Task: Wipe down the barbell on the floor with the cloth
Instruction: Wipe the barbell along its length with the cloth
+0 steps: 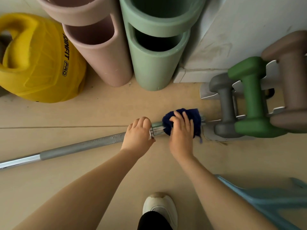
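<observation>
Gym gear sitting on a tan floor (103,171)

A barbell (79,146) is lying slantwise across it; a yellow weight bag (39,63), pink foam rollers (103,60) and green foam rollers (154,63) are resting by the wall, and a dumbbell rack (221,127) is standing at the right, near a white shoe (159,206).

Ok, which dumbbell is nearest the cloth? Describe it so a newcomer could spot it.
Find the white rack against the wall on the right. Its lowest, leftmost dumbbell, the grey dumbbell, sits just beyond the dark blue cloth under the right hand. It is the smallest; its neighbours are green and brown.
</observation>
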Motion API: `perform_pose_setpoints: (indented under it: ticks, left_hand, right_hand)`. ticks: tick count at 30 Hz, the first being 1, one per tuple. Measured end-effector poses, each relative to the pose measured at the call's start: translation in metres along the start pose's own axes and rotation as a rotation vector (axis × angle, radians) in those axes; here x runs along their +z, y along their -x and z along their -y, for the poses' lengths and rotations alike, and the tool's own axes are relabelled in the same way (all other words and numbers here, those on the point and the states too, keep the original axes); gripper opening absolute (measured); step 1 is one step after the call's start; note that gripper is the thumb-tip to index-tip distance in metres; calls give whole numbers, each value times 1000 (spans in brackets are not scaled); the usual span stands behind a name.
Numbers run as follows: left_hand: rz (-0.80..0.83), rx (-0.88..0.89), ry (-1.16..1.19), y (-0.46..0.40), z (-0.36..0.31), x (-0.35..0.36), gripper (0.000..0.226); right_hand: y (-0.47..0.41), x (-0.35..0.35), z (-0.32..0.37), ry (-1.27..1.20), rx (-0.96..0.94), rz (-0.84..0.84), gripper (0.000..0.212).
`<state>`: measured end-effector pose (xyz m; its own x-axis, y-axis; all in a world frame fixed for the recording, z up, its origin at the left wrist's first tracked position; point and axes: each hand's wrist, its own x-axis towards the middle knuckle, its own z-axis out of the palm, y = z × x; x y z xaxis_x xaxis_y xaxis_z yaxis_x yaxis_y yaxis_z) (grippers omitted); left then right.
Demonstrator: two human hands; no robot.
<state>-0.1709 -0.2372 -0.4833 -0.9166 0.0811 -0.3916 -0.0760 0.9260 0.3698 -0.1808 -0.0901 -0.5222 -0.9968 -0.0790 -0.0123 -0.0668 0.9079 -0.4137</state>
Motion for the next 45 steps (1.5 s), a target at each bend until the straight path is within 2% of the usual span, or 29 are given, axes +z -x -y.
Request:
perform_pose_setpoints:
  ticks: [2, 4, 6, 10, 12, 14, 17, 19, 21, 23, 26, 27, 29, 32, 33, 35, 37, 39, 43, 45]
  left_hand:
    - [13, 39, 39, 0, 7, -6, 48]
    - [32, 68, 60, 3, 13, -11, 55]
    - [41, 58, 72, 8, 12, -11, 67]
    - [-22, 17, 49, 13, 2, -3, 66]
    - [-27, 14, 12, 11, 0, -1, 65]
    - [-12, 27, -21, 11, -2, 1, 65]
    - [1, 17, -17, 12, -6, 4, 63]
    - [6, 6, -12, 14, -9, 6, 62]
    - [-2, 2, -7, 16, -10, 8, 63]
    - [-29, -4, -1, 17, -10, 10, 63]
    - [-40, -7, -6, 17, -9, 11, 63]
    - [-38, -5, -14, 17, -9, 11, 63]
    - [-37, -8, -13, 15, -8, 9, 63]
    - [-44, -19, 8, 12, -7, 8, 62]
    - [-40, -18, 4, 12, -7, 8, 62]
    - [-25, -20, -16, 13, -9, 9, 62]
    - [-29, -33, -37, 17, -12, 13, 62]
    - [-46, -52, -28, 22, -15, 17, 65]
    - [-91, -32, -112, 26, -13, 22, 78]
    - [-93, -22, -105, 27, -14, 21, 78]
  right_hand:
    - [-15, -9, -12, 85, -91, 42, 25]
    - [-32, -18, -15, 159, 6, 31, 34]
    - [-39, -15, -2, 215, 88, 22, 34]
    - [-12, 3, 30, 216, -232, 113, 30]
    - [-12, -3, 19, 214, -352, 159, 33]
    - [-21, -10, -4, 272, -391, 173, 34]
    - [-39, -19, -20, 259, -83, 141, 36]
    - [-36, -16, -11, 269, 1, 113, 39]
    - [-23, -12, 6, 261, -74, 138, 36]
    - [-9, -8, 13, 241, -247, 163, 33]
    - [-19, -13, -4, 210, -462, 193, 34]
    - [-29, -17, -15, 225, -482, 206, 35]
    - [-49, -28, -36, 254, -308, 231, 40]
    - [-70, -42, -49, 230, 169, 288, 33]
    - [-72, -41, -43, 278, 197, 322, 31]
    - [-69, -35, -16, 368, 60, 378, 30]
    - [-55, -21, 13, 314, -122, 450, 30]
    - [-42, -13, 31, 232, -218, 512, 28]
    - [-45, -20, 3, 132, -240, 540, 27]
    - [-50, -25, -25, 197, -121, 379, 30]
